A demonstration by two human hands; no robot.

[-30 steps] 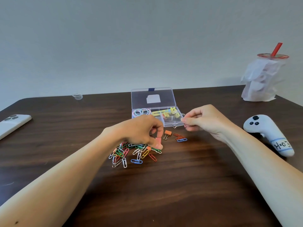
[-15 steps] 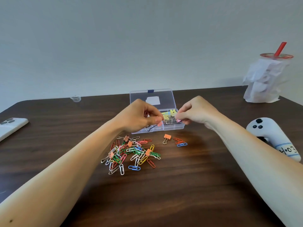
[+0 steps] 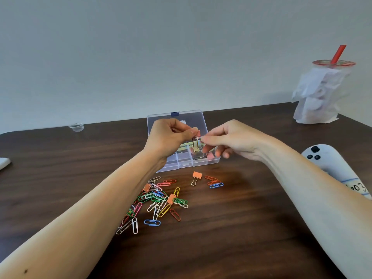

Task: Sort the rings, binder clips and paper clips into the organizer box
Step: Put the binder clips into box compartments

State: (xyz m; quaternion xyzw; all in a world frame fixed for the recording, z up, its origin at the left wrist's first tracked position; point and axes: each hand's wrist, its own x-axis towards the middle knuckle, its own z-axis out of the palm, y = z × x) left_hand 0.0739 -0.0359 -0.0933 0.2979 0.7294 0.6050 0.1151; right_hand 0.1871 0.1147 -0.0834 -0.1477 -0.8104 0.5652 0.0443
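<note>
The clear organizer box stands open at mid-table, its lid tipped back. My left hand hovers over it and pinches a pink binder clip whose gold handles hang down. My right hand is just right of that clip with fingers loosely curved and nothing visible in them. Under it, another pink binder clip lies in the box's right compartment. Yellow pieces show in a middle compartment. A pile of coloured paper clips lies in front, with orange binder clips among them.
An orange binder clip and three paper clips lie just in front of the box. A white controller sits at the right under my forearm. A paper-wrapped cup with a red straw stands far right. A small clear cap sits far left.
My left hand rose from the pile with the pink binder clip to over the box. My right hand moved over the right compartment, where a pink clip now lies.
</note>
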